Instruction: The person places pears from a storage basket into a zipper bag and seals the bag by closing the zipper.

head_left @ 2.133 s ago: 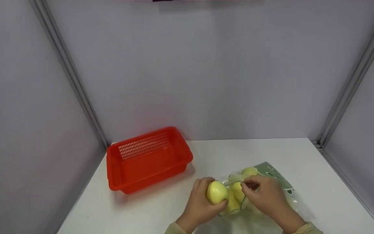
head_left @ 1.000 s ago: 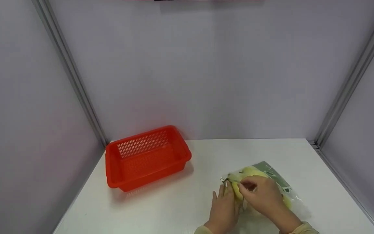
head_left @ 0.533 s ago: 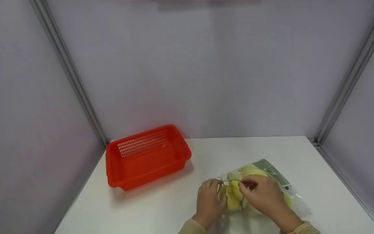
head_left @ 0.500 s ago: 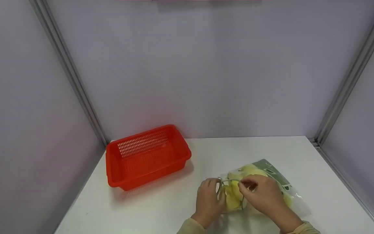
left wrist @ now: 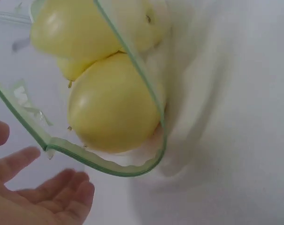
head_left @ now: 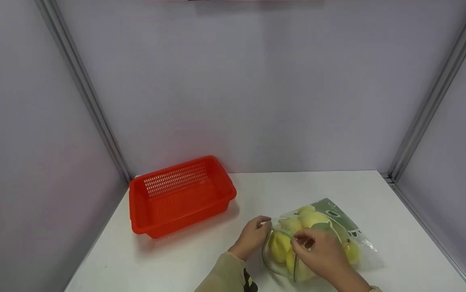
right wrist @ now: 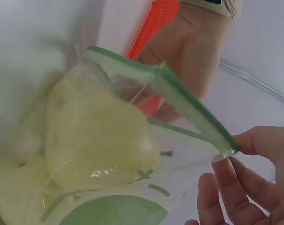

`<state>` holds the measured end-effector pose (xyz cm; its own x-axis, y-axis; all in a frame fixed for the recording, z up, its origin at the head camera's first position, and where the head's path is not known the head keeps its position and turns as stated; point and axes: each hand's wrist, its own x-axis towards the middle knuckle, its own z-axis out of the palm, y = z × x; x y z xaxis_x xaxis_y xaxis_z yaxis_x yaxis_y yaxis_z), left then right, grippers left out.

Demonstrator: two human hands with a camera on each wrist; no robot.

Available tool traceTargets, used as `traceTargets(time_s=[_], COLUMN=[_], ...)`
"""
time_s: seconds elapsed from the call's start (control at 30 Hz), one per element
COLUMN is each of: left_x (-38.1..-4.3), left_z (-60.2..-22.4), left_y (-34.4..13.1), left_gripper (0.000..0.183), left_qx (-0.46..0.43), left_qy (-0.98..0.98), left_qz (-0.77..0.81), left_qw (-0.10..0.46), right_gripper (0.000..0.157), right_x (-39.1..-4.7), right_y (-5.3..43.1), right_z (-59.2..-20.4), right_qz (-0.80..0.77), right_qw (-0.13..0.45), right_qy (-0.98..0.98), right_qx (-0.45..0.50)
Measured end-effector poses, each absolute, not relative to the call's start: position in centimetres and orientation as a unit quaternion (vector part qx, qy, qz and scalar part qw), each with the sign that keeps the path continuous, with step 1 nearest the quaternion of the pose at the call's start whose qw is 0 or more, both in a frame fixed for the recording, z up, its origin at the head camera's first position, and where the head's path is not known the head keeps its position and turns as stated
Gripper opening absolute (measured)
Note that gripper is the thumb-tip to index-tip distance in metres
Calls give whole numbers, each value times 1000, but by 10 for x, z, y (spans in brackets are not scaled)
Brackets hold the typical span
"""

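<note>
A clear zip bag point(head_left: 338, 221) with a green printed panel lies on the table, several yellow pears point(left wrist: 116, 103) inside. Its green-edged mouth point(right wrist: 193, 103) gapes toward the near left. My right hand point(head_left: 324, 251) pinches that edge between thumb and fingertips. At the left side of the mouth is my left hand point(head_left: 251, 237), holding nothing. In the left wrist view its loosely bent fingers point(left wrist: 69, 190) lie just outside the zip edge.
To the left stands a red perforated plastic basket point(head_left: 182, 225) on the white table point(head_left: 298, 186). Grey-white panels point(head_left: 233, 93) enclose the back and both sides.
Earlier my left hand held a pear at the bag's mouth, then pressed against the bag. It now sits at the mouth's left side, and the mouth gapes wider. My right hand keeps its pinch.
</note>
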<state>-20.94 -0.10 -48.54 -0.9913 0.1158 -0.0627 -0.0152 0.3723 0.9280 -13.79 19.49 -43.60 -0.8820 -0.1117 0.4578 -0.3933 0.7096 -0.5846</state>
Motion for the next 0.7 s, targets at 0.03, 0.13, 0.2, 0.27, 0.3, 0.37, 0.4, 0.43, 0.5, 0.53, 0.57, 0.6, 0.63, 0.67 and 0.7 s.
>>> traceTargets(time_s=[0.03, 0.13, 0.2, 0.27, 0.3, 0.37, 0.4, 0.43, 0.5, 0.53, 0.57, 0.6, 0.63, 0.67, 0.7], left_x=[-211, -213, -215, -216, -217, -218, -218, -219, -219, -219, -219, -219, -219, -219, -219], left_z=[-486, -490, -493, -495, -495, -495, -494, -494, -494, -494, -494, -494, -494, -494, -494], left_y=[-1, -1, 0, 1, 2, 3, 3, 2, 2, 1, 0, 0, -1, -2, -3], left_gripper=[32, 30, 27, 26, 26, 25, 26, 27, 29, 30, 30, 31, 30, 31, 31], left_qx=[29, 29, 34, 36, 35, 33, 31, 29, 28, 29, 26, 24, 21, 19, 16], left_qy=[826, 827, 831, 834, 835, 838, 838, 838, 837, 835, 834, 833, 833, 833, 833], left_qz=[559, 556, 550, 546, 544, 540, 540, 540, 542, 544, 545, 547, 547, 547, 547], left_qw=[64, 74, 73, 73, 73, 73, 74, 75, 76, 76, 78, 79, 80, 82, 83], right_gripper=[13, 11, 9, 6, 6, 6, 7, 8, 10, 9, 9, 8, 6, 5, 4], right_x=[-137, -133, -131, -128, -126, -123, -120, -118, -112, -108, -105, -102, -100, -98, -96], right_y=[194, 192, 191, 190, 190, 190, 190, 190, 190, 190, 191, 191, 193, 194, 197], right_z=[-439, -448, -454, -460, -462, -467, -470, -473, -480, -484, -488, -492, -496, -500, -504], right_qz=[355, 348, 346, 348, 350, 359, 363, 365, 365, 364, 363, 363, 364, 367, 369], right_qw=[200, 196, 181, 161, 153, 153, 159, 165, 174, 169, 159, 143, 116, 92, 66], right_qy=[-902, -905, -909, -912, -912, -908, -905, -902, -899, -901, -905, -908, -912, -915, -916], right_qx=[143, 146, 147, 147, 147, 155, 159, 163, 166, 162, 158, 151, 146, 144, 147])
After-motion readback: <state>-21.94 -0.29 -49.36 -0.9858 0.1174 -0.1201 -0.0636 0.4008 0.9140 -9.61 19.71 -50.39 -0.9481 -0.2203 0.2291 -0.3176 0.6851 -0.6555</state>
